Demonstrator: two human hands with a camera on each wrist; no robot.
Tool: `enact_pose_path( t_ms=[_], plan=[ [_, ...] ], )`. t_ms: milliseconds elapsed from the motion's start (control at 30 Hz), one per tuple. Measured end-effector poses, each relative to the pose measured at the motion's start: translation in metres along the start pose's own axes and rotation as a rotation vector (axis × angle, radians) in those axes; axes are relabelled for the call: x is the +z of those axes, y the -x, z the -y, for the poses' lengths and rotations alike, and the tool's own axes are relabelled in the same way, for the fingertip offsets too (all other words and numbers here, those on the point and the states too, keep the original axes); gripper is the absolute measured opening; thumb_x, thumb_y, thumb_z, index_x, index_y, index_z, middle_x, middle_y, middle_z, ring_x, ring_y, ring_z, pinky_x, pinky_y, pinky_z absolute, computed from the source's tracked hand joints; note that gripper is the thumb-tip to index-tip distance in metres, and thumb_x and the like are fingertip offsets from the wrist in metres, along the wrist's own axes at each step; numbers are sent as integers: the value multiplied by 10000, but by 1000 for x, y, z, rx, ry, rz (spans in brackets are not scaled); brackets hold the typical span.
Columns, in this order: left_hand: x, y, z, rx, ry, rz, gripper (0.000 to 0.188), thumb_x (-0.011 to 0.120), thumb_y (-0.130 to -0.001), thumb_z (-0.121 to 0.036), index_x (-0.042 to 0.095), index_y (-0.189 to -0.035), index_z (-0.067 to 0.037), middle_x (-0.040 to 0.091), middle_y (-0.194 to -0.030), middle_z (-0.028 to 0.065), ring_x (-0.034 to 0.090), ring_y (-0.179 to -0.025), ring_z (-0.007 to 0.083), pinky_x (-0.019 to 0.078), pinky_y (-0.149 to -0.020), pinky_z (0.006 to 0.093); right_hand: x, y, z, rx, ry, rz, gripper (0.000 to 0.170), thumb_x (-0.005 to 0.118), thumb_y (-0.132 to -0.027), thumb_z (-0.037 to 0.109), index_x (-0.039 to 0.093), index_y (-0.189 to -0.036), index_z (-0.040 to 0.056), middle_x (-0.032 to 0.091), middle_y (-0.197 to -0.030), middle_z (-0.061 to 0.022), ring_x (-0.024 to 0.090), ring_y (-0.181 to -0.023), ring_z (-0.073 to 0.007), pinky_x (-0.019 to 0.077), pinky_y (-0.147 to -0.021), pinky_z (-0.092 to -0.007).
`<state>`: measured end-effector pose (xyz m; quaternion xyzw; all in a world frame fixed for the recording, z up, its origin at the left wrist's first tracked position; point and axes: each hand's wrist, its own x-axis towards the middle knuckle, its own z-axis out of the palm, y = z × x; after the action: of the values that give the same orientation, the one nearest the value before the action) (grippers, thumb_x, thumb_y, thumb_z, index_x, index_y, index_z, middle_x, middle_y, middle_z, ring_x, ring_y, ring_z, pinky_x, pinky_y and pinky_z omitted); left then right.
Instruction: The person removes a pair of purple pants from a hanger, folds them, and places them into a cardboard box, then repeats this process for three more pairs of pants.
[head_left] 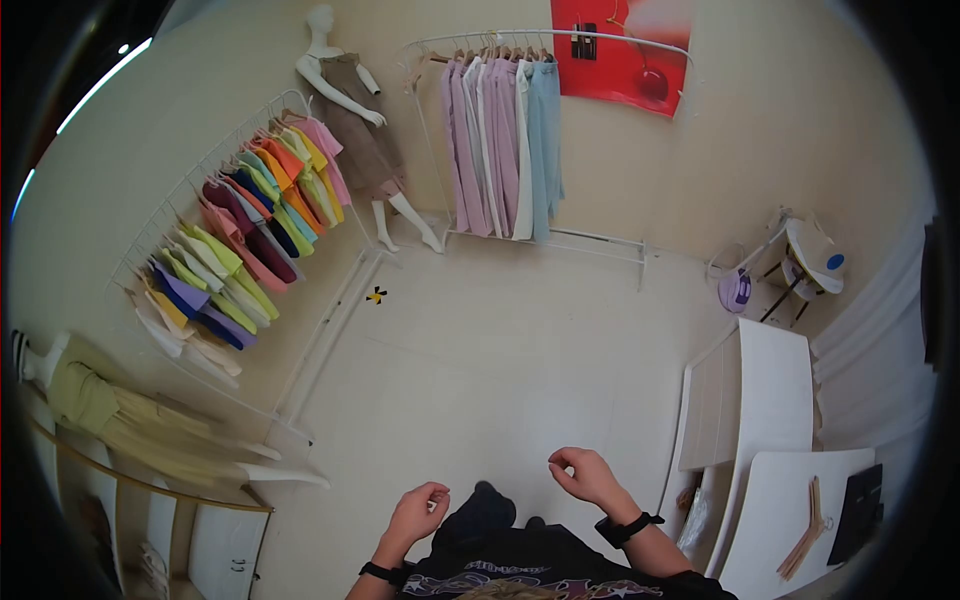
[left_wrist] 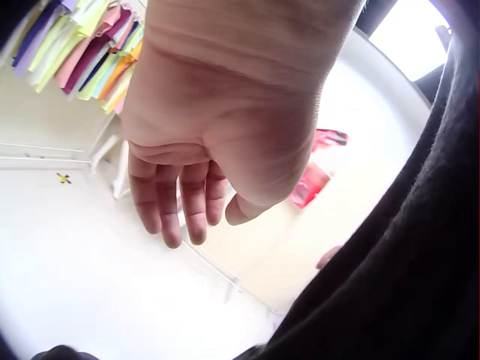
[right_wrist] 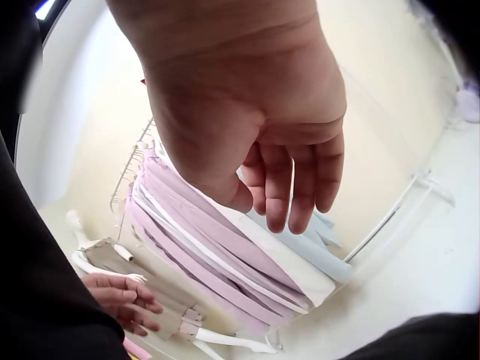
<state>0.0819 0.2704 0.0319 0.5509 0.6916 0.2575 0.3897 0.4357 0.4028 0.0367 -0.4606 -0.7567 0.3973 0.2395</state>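
My left hand [head_left: 418, 512] hangs in front of my body with its fingers loosely bent and nothing in them. In the left wrist view the same left hand [left_wrist: 217, 150] shows its palm side, fingers pointing down over the pale floor. The right hand [head_left: 588, 476] is held out a little further forward, also holding nothing. Seen from its own wrist camera, the right hand [right_wrist: 247, 127] has relaxed, slightly curled fingers in front of the hanging trousers [right_wrist: 217, 232], well apart from them. Both wrists wear black bands.
Colourful shirts [head_left: 240, 230] hang on a rack at the left, trousers [head_left: 500, 150] on a rack at the back. Mannequins [head_left: 350, 110] stand beside them. At right are a white cabinet [head_left: 775, 390], wooden hangers [head_left: 805, 530] on a white top, and a purple-and-white appliance [head_left: 735, 290].
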Motion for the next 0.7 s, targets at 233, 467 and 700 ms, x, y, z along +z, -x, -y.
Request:
enact_pose_path(
  t_ms=[233,467,700],
  plan=[
    [-21,-201,39,-118,54,-85,229,734,-977,-190,753,-1119,-12,807,-1028,153,802,-915,277,636,-814,384,-40,-220,-35,87,89,-18,187,720,-966,200,755,-1037,31,785,-941,-134,764,-871,-320,598,-764,-412],
    [-76,-495,-127,325,-106,153,223,679,-1012,-207,715,-1158,-43,761,-1143,148,763,-1021,316,608,-857,423,-125,-391,-12,71,33,-263,166,726,-977,155,761,-1061,15,785,-935,-145,772,-859,-293,602,-708,-378],
    [-80,-704,-231,562,-135,281,228,686,-1019,-187,715,-1181,-28,761,-1129,134,760,-1011,282,616,-824,391,-163,-494,-119,322,-108,-457,139,727,-951,116,745,-1017,-4,784,-890,-147,771,-803,-267,604,-726,-363]
  ],
)
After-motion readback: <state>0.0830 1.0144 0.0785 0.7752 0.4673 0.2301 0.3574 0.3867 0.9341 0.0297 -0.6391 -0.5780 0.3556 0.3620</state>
